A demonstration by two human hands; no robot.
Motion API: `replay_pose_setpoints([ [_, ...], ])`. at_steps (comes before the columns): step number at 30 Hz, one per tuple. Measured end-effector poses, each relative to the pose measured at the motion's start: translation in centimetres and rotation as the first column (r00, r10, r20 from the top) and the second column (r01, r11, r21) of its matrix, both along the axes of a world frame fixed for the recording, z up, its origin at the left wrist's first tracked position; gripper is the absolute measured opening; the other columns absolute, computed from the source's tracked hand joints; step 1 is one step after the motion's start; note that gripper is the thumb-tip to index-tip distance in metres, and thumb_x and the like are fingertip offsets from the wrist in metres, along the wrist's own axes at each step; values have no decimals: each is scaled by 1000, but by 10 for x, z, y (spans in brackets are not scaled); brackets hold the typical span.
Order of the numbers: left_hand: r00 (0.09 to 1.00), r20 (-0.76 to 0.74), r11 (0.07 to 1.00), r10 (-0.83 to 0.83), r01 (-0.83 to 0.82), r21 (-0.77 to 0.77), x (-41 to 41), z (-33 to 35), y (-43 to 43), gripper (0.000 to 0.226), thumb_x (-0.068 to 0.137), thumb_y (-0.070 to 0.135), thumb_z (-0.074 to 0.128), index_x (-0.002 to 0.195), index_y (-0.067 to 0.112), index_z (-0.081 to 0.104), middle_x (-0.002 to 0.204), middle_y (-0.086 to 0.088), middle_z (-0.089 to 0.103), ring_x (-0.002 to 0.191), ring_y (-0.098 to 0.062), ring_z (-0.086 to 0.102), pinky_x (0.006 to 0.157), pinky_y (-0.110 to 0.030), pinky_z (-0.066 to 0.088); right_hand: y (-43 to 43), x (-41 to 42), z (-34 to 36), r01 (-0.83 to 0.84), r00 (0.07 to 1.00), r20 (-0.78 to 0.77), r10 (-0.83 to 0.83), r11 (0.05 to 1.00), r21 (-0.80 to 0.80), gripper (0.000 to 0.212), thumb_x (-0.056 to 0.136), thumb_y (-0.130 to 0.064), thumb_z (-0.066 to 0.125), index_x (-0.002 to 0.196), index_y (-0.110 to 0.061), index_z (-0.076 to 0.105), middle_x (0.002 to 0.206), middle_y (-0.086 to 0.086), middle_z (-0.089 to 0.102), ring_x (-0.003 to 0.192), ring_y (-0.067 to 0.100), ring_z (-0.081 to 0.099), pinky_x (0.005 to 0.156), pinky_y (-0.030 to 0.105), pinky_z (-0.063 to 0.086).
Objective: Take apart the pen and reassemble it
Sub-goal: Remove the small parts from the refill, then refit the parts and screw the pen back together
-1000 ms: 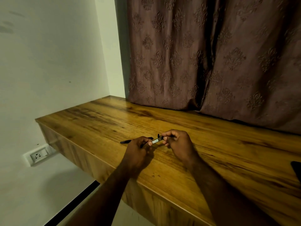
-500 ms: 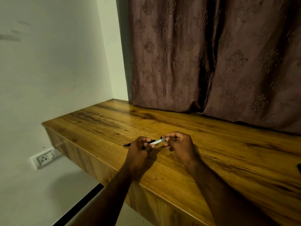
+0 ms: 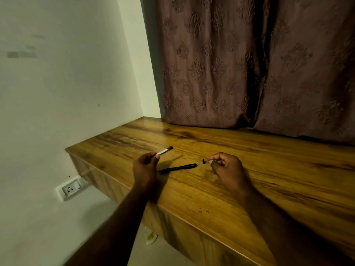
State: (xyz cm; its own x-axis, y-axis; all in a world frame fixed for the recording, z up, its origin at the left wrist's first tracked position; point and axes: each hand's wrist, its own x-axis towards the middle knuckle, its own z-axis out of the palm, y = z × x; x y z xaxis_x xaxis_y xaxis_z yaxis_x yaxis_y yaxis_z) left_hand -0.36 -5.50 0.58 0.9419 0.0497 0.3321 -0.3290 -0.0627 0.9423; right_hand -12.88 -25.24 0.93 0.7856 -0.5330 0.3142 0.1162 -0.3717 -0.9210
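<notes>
The wooden table (image 3: 249, 169) carries the black pen barrel (image 3: 177, 167), which lies flat near its front edge. Just left of the barrel, the left hand (image 3: 144, 169) pinches the white refill (image 3: 164, 151), its dark end raised. Just right of the barrel, the right hand (image 3: 227, 167) pinches a small black end piece (image 3: 204, 161). I judge the dismantling nearly finished; lay each small part close beside the barrel, so none rolls away.

Wooden desk (image 3: 249, 169), curtain (image 3: 249, 64), wall socket (image 3: 70, 188)
</notes>
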Motion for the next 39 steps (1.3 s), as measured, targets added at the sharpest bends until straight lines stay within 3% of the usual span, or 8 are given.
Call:
replay_pose_setpoints([
  [5,993,-78,989,-92,100,111,30,2,17,9,83,-1,67,91,-2,68,70,-3,68,63,-7,65,51,-6,46,3,6,-1,14,1000,11,-13,998,-68,16,88,-8,59,89,-18,71,68,6,69,60,18,62,57,32,49],
  [10,951,-206,933,-231,277,232,47,-9,4,6,76,15,78,80,13,75,65,-5,69,61,-20,63,55,-29,48,3,7,1,5,1000,5,-5,998,-65,16,89,-7,58,90,-17,71,67,7,68,62,21,65,62,37,54],
  [18,975,-161,871,-151,209,445,52,-10,4,15,79,23,76,92,22,70,75,1,70,67,-16,68,66,-31,55,3,7,0,-17,1000,-6,17,999,-37,16,90,-6,57,92,-14,71,68,9,68,58,10,63,63,33,52],
  [24,972,-92,973,214,-205,105,47,-9,24,22,92,22,56,93,3,67,88,-17,67,89,-34,64,80,-39,50,-16,7,5,182,973,112,-203,968,174,13,93,-12,56,94,-9,69,63,5,63,56,14,56,60,26,45],
  [29,979,26,917,202,-198,346,21,-3,15,39,95,33,51,70,5,62,68,-11,61,73,-34,62,63,-33,43,-27,12,-1,291,953,62,-298,951,105,28,93,-28,58,74,-9,67,59,5,64,52,15,56,59,28,45],
  [33,855,464,590,-232,-255,766,-10,-14,-2,25,82,43,59,90,19,59,91,-2,56,85,-19,52,72,-33,41,-20,17,-5,282,954,-48,-297,938,-202,16,87,-21,65,74,-12,65,70,1,67,61,13,58,54,22,42],
  [35,793,457,474,-403,-246,845,-19,-15,-15,34,83,46,51,106,21,56,105,-2,53,96,-19,47,82,-38,38,-20,20,-7,237,951,-128,-283,927,-289,6,83,-20,68,79,-15,67,77,0,69,69,14,62,60,26,49],
  [39,841,370,437,-396,-182,881,-21,-15,-31,43,87,44,43,121,19,52,118,-2,52,108,-18,44,92,-39,35,-18,25,-9,174,917,-251,-310,877,-447,18,78,-31,70,89,-17,70,92,2,69,84,21,64,74,33,54],
])
